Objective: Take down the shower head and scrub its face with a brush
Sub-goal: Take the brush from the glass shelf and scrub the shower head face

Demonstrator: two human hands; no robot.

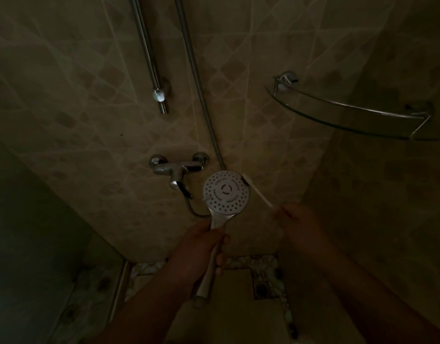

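The round white shower head (226,192) is off its holder, its perforated face turned up toward me. My left hand (201,247) is wrapped around its white handle below the face. My right hand (297,219) grips the end of a thin white brush (257,193), like a toothbrush. The brush slants up to the left, and its bristle end touches the upper right rim of the face. The metal hose (196,212) curls from the handle's left side toward the tap.
A chrome mixer tap (179,167) is fixed to the tiled wall just above the shower head. A slide rail (149,58) and a hose section (196,70) run up the wall. A glass corner shelf (350,115) sticks out at the right. A floor drain (262,289) lies below.
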